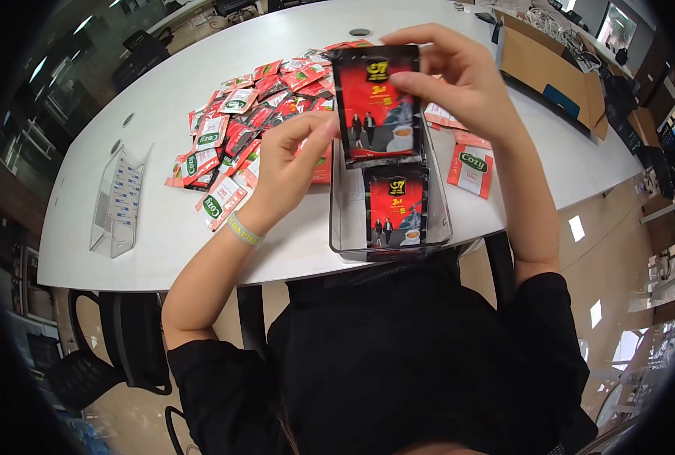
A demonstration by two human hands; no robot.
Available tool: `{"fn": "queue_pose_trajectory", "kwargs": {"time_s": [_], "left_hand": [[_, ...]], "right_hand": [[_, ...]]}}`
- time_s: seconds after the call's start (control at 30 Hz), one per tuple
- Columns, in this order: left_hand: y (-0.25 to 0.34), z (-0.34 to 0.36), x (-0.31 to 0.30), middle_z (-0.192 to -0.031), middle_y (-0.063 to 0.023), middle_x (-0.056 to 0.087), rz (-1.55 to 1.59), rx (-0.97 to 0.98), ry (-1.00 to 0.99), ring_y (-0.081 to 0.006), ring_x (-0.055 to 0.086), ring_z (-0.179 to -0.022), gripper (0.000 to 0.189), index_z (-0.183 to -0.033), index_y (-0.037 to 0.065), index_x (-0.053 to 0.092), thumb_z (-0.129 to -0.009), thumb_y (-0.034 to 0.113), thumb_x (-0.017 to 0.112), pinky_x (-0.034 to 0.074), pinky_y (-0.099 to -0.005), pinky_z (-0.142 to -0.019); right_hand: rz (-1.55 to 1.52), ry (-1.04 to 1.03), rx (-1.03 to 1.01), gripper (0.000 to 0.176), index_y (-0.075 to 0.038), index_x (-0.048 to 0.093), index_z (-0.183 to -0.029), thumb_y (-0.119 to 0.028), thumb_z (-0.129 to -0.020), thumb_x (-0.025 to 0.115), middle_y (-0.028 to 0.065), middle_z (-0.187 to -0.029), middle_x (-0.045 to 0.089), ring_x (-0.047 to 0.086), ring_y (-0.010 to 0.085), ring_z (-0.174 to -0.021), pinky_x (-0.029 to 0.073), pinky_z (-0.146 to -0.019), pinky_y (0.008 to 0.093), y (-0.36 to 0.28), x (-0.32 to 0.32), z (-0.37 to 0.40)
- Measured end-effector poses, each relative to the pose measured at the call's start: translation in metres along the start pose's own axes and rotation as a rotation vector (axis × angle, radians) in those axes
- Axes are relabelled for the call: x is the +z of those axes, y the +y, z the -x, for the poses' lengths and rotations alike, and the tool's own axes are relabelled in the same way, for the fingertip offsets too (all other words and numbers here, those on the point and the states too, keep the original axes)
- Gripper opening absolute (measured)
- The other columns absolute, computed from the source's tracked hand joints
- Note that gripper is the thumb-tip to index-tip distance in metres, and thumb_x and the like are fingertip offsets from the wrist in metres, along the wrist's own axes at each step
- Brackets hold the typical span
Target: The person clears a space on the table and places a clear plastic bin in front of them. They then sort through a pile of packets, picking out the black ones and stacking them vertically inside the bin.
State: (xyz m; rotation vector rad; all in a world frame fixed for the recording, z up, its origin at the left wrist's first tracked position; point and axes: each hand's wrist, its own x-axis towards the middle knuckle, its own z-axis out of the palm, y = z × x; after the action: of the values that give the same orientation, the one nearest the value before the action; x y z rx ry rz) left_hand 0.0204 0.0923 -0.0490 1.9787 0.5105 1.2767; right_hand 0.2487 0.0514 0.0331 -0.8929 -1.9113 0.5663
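A red and black G7 sachet (377,106) is held upright above a clear plastic bin (447,227). My right hand (458,80) pinches its upper right side between thumb and fingers. At its left edge is my left hand (295,155), thumb and index finger close together against the sachet; a pale wristband (245,230) circles that wrist. Inside the bin, another G7 sachet (396,208) stands facing me, near the front end. Left of the bin lies a heap of red, white and black sachets (265,110). One Cozy sachet (471,168) rests right of the bin.
An empty-looking clear holder (123,199) with blue-marked labels stands at the left on the white table (163,265). An open cardboard box (542,57) is at the back right. Black chairs (129,341) stand beyond the table's near left edge.
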Motion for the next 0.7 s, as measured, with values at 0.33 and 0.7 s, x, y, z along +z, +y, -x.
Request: {"fn": "queue_pose_trajectory", "kwargs": {"time_s": [0.33, 0.7], "left_hand": [[-0.003, -0.003, 0.000, -0.097, -0.0127, 0.065, -0.177, 0.102, -0.076, -0.0230, 0.061, -0.091, 0.028, -0.087, 0.000, 0.065, -0.093, 0.019, 0.046, 0.043, -0.0343, -0.085], [0.001, -0.010, -0.003, -0.098, -0.0071, 0.064, -0.623, 0.502, -0.176, -0.0242, 0.058, -0.094, 0.013, -0.088, 0.006, 0.066, -0.082, 0.016, 0.060, 0.043, -0.0354, -0.078]], "right_hand": [[0.424, -0.613, -0.011, 0.027, -0.003, 0.059, -0.080, -0.023, -0.073, 0.074, 0.0061, -0.074, 0.059, 0.058, 0.0193, -0.071, 0.043, -0.072, 0.0308, -0.020, 0.002, 0.024], [0.529, -0.319, -0.272, 0.043, -0.005, 0.061, -0.103, -0.029, -0.071, 0.074, 0.0125, -0.111, 0.055, 0.053, 0.0294, -0.103, 0.041, -0.089, 0.0368, -0.008, 0.006, 0.021]]}}
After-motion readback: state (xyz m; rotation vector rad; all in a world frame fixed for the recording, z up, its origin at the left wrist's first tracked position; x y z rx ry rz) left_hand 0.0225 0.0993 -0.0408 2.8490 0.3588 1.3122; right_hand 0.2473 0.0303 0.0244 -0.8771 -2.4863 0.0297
